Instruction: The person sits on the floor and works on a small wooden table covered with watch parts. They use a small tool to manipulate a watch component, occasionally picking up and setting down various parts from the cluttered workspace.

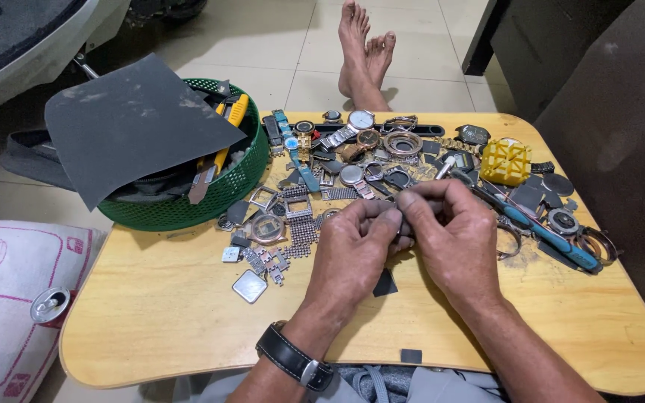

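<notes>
Both hands, left hand (pixel 356 250) and right hand (pixel 449 231), pinch one small dark part (pixel 404 224) over the table (pixel 166 313); best keep it low, fingertips braced together.

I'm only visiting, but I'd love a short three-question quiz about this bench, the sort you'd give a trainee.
1. True or false: the green basket sits at the table's right end.
2. Which lies nearest the yellow block? A) drink can B) blue-handled tool C) dark sheet
3. On which arm is the black-strapped wristwatch worn?

Key
1. False: it sits at the left end of the wooden table.
2. B.
3. The left; the left hand and right hand meet over a small part too hidden to name.
</notes>
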